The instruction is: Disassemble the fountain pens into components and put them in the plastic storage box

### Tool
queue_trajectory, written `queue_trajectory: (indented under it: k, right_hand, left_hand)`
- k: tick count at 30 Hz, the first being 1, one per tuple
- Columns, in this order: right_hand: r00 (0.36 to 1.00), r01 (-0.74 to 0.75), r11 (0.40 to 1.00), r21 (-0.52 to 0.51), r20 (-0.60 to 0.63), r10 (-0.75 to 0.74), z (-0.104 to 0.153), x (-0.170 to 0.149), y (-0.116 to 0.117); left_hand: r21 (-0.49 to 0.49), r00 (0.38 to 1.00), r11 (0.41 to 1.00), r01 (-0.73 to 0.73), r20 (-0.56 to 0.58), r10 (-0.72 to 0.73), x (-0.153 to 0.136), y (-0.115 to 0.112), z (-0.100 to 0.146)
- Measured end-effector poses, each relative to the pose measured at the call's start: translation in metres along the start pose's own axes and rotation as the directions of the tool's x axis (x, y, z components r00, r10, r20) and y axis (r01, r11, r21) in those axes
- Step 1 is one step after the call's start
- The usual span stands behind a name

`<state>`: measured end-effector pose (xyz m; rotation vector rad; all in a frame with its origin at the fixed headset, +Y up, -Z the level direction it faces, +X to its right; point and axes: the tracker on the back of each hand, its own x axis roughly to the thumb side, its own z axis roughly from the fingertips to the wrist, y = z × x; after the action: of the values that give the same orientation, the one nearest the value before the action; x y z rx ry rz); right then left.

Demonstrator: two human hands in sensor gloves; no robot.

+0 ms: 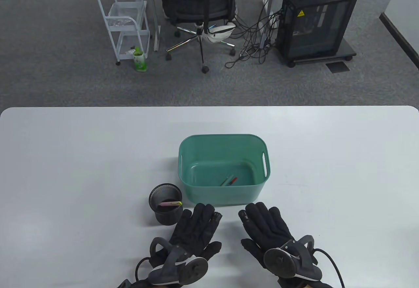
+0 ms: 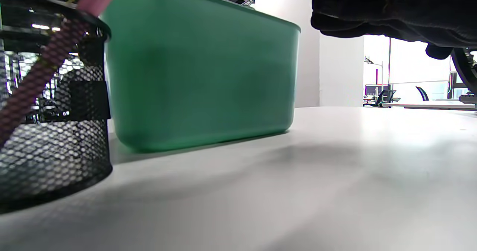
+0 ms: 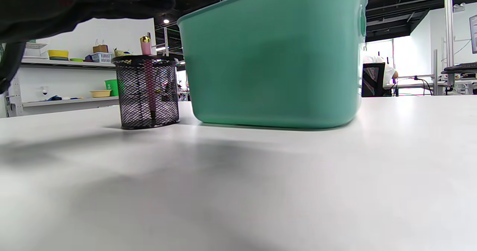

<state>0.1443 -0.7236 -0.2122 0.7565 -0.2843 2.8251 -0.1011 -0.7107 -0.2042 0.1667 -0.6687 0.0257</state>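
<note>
A green plastic storage box [image 1: 199, 144] [image 2: 201, 72] [image 3: 275, 57] stands mid-table, with a few pen parts [image 1: 229, 181], green and red, on its floor. To its left a black mesh pen cup [image 1: 165, 208] [image 2: 48, 132] [image 3: 147, 91] holds a pink fountain pen [image 1: 170, 204] [image 2: 37, 72] [image 3: 146, 46] leaning inside. My left hand [image 1: 196, 227] lies flat just in front of the cup and box, fingers straight, holding nothing. My right hand [image 1: 265, 227] [image 2: 395, 12] lies flat beside it, before the box's near wall, also with nothing in it.
The white table [image 1: 65, 170] stretches wide on both sides. Beyond its far edge stand an office chair [image 1: 199, 6], a white wire cart [image 1: 126, 23] and a black computer case [image 1: 316, 23] on grey carpet.
</note>
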Motion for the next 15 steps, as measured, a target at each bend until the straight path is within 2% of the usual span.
queue_trajectory:
  k: [4, 15]
  right_hand:
    - [1.000, -0.004, 1.000, 0.001, -0.003, 0.004, 0.000, -0.001, 0.000]
    - [1.000, -0.006, 1.000, -0.005, -0.009, 0.006, 0.001, -0.002, -0.001]
  left_hand:
    - [0.021, 0.999, 1.000, 0.011, -0.032, -0.010, -0.009, 0.010, 0.001]
    - [0.025, 0.983, 0.999, 0.029, -0.182, -0.024, -0.063, 0.026, 0.002]
